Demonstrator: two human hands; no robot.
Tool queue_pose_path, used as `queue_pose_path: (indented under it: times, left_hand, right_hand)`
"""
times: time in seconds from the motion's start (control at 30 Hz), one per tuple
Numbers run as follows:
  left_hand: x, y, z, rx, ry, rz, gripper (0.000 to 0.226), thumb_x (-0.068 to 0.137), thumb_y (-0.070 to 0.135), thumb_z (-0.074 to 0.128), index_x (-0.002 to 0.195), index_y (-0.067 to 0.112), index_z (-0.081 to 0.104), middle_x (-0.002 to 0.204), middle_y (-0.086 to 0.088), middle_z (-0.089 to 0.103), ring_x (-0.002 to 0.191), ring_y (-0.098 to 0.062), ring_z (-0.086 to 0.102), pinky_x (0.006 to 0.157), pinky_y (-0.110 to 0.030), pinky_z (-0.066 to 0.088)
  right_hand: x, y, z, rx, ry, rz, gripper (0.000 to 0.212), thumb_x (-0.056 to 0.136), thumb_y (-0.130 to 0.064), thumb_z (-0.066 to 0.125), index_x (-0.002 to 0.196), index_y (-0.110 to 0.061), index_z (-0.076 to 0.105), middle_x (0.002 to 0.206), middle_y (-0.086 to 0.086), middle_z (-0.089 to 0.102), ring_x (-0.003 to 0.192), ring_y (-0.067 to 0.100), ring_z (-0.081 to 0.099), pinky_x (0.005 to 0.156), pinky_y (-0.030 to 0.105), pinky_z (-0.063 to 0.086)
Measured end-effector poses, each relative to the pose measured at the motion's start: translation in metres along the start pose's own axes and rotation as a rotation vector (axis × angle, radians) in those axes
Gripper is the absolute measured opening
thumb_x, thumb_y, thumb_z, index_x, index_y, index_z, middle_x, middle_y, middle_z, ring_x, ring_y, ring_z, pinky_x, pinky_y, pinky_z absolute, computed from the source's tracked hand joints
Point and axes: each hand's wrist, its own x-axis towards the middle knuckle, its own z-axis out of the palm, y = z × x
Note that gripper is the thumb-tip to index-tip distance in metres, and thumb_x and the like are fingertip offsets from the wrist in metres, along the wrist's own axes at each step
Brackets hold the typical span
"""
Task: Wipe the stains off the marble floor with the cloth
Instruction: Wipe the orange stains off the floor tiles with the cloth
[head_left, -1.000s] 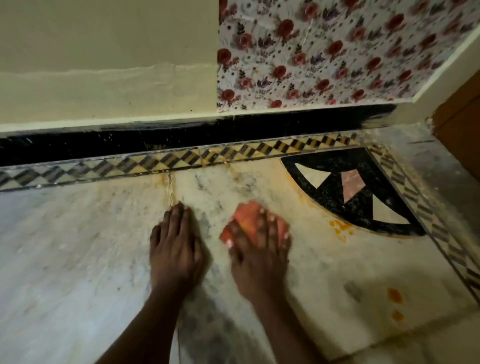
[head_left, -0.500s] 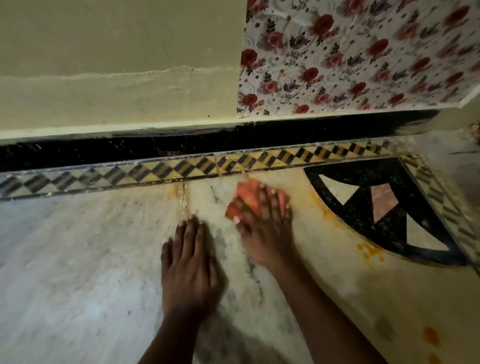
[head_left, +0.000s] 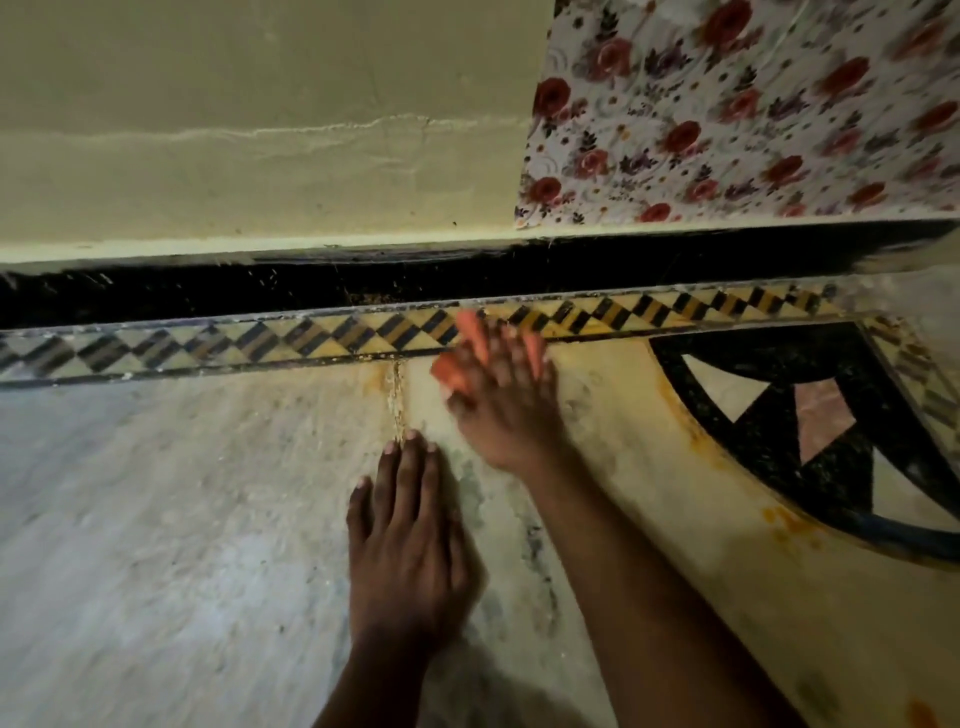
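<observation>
Your main risk here is smearing rather than lifting: the orange cloth (head_left: 470, 348) is bunched small under your right hand (head_left: 506, 410), so a loaded patch could drag yellow-orange residue along the checkered border strip (head_left: 291, 338) and into the gritty floor joint (head_left: 398, 400) just below that strip. Much of the cloth is hidden under your fingers, so you may also be rubbing with bare fingertips where it has slipped out; the blur there makes it hard to tell. The orange stains (head_left: 789, 525) along the curved edge of the black corner inlay (head_left: 769, 431), well to the right of the strip's stained stretch, look untouched, so I judge much work remains. Your right hand lies flat, fingers spread and pressing the cloth onto the marble floor (head_left: 156, 519) right at the strip's lower edge, overlapping it. Your left hand (head_left: 410, 540) holds nothing: it rests palm-down, fingers together, below the strip, its fingertips touching the joint's lower end.
</observation>
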Motion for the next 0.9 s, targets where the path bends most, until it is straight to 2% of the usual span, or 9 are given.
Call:
queue_pose_path:
  times: [0.1,0.17,0.27,0.33,0.5,0.6,0.7,0.8,0.9]
  left_hand:
    - [0.000,-0.001,0.002,-0.002,-0.001,0.007,0.071,0.099,0.039,0.031,0.167,0.019,0.023,0.177,-0.001,0.010,0.164,-0.020,0.005,0.131,-0.051,0.014]
    - [0.001,-0.003,0.002,-0.005,-0.003,0.005,0.073,0.098,0.040,0.030,0.167,0.019,0.019,0.177,-0.002,0.008,0.164,-0.020,0.005,0.130,-0.052,0.017]
    - [0.001,-0.002,0.005,0.012,0.000,0.012,0.075,0.098,0.041,0.027,0.168,0.020,0.013,0.178,-0.001,0.003,0.164,-0.020,0.002,0.130,-0.052,0.015]
    - [0.001,-0.003,0.005,0.017,-0.006,0.007,0.074,0.099,0.041,0.026,0.168,0.020,0.012,0.178,-0.001,0.002,0.164,-0.019,0.001,0.130,-0.052,0.015]
    - [0.001,-0.003,0.003,0.025,-0.017,0.016,0.074,0.099,0.041,0.028,0.168,0.020,0.013,0.178,-0.002,0.002,0.164,-0.021,0.001,0.130,-0.052,0.015]
    - [0.000,-0.002,0.002,0.022,-0.017,0.009,0.072,0.100,0.041,0.027,0.168,0.018,0.017,0.178,-0.003,0.005,0.164,-0.021,0.003,0.130,-0.052,0.016]
    - [0.000,-0.002,0.004,0.019,-0.006,0.010,0.070,0.103,0.041,0.024,0.168,0.019,0.013,0.178,-0.001,0.002,0.164,-0.020,0.000,0.130,-0.052,0.014]
    - [0.000,-0.003,0.005,0.019,0.017,0.020,0.069,0.104,0.043,0.025,0.168,0.019,0.012,0.178,-0.002,0.003,0.164,-0.019,-0.001,0.131,-0.050,0.011]
    - [-0.001,-0.002,0.004,0.019,0.030,0.021,0.069,0.105,0.044,0.024,0.168,0.019,0.012,0.178,-0.002,0.004,0.164,-0.020,0.000,0.131,-0.048,0.009]
  right_hand:
    - [-0.052,0.021,0.006,-0.092,0.007,-0.231,0.063,0.104,-0.062,0.009,0.164,-0.051,-0.005,0.177,-0.010,-0.015,0.163,0.022,-0.016,0.128,0.065,-0.006]
    - [-0.051,0.070,-0.006,-0.099,0.077,-0.003,0.060,0.109,-0.061,0.018,0.161,-0.056,-0.012,0.177,-0.010,-0.010,0.164,0.026,-0.008,0.124,0.069,-0.001]
    - [-0.016,0.121,-0.029,0.061,0.169,0.589,0.061,0.109,-0.058,0.018,0.166,-0.047,-0.002,0.178,0.000,-0.010,0.164,0.030,-0.011,0.125,0.073,-0.002]
    - [0.014,0.103,-0.032,0.136,0.199,0.714,0.065,0.108,-0.058,0.018,0.168,-0.039,-0.001,0.177,0.006,-0.016,0.163,0.032,-0.015,0.126,0.069,-0.005]
    - [0.002,0.016,-0.001,0.011,0.084,0.058,0.066,0.108,-0.058,0.018,0.168,-0.039,-0.004,0.176,0.001,-0.019,0.162,0.028,-0.020,0.130,0.061,-0.005]
    - [-0.066,0.037,0.011,-0.055,0.042,-0.178,0.062,0.107,-0.056,0.016,0.167,-0.046,0.001,0.177,-0.008,-0.012,0.163,0.023,-0.015,0.129,0.065,-0.002]
    - [-0.090,0.115,-0.001,-0.160,0.078,0.142,0.065,0.109,-0.054,0.026,0.163,-0.052,-0.011,0.177,-0.005,-0.016,0.162,0.031,-0.013,0.124,0.073,0.000]
    - [-0.044,0.165,-0.033,0.061,0.175,0.608,0.059,0.111,-0.055,0.019,0.164,-0.051,-0.006,0.178,0.000,-0.015,0.163,0.030,-0.015,0.123,0.076,-0.003]
    - [0.001,0.137,-0.044,0.199,0.170,0.710,0.059,0.111,-0.055,0.015,0.166,-0.045,-0.003,0.177,0.000,-0.019,0.162,0.029,-0.020,0.122,0.075,-0.009]
